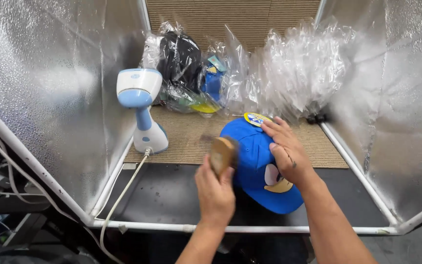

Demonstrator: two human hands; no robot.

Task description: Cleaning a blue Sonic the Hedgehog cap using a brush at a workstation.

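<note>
A bright blue cap (256,161) with a cartoon patch and a round yellow sticker on its brim lies on the floor of a small silver-walled booth. My right hand (286,148) rests flat on the cap's crown, fingers spread. My left hand (215,190) grips a small wooden-backed brush (222,153), blurred, held against the cap's left side.
A white and light blue handheld steamer (141,108) stands upright at the left, its white cord (121,197) running out over the front rail. Clear plastic bags (294,73) and bagged caps (184,66) pile at the back. White tube frame (250,228) edges the booth.
</note>
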